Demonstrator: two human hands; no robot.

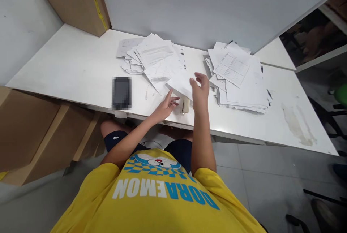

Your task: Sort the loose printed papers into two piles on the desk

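Note:
My left hand [167, 105] rests on the white table [67, 70] with its fingers spread, the fingertips touching the lower corner of a sheet in the middle paper pile [154, 59]. My right hand [200, 90] is raised just right of it, fingers apart and curled, at the edge of a loose white sheet [181, 83]. I cannot see that it grips the sheet. A small stapler [185, 105] lies on the table between the two hands. A second pile of printed papers [238, 77] lies to the right of my right hand.
A blurred dark phone [121, 93] lies on the table left of my hands. A cardboard box [78, 0] stands at the table's back left corner, more cardboard [32, 128] below on the left. Grey partition wall behind. A stain [298, 124] marks the table's right end.

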